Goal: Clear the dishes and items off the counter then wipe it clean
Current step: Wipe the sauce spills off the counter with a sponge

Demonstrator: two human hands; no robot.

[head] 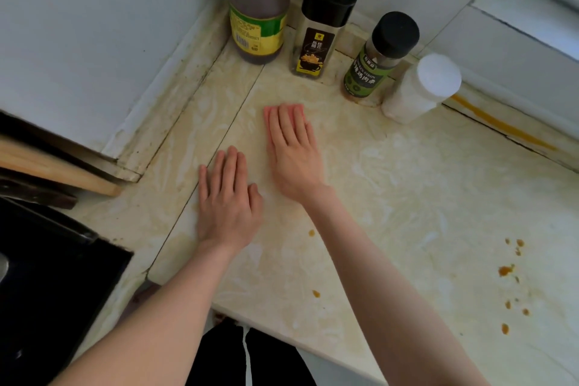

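Observation:
My right hand [293,150] lies flat on a pink cloth [268,113] and presses it onto the pale marbled counter [407,197]; only the cloth's far and left edges show past my fingers. My left hand [228,200] rests palm down on the counter just left of it, fingers together, holding nothing. Wet wipe streaks cover the counter. Orange sauce spots [506,269] dot it at the right.
In the back corner stand a dark sauce bottle [258,19], a black-capped spice jar [322,22], a green-labelled shaker [376,59] and a white-lidded jar [419,91]. A black stovetop [47,276] and a wooden handle [56,169] are at the left. An orange streak [501,125] runs along the back ledge.

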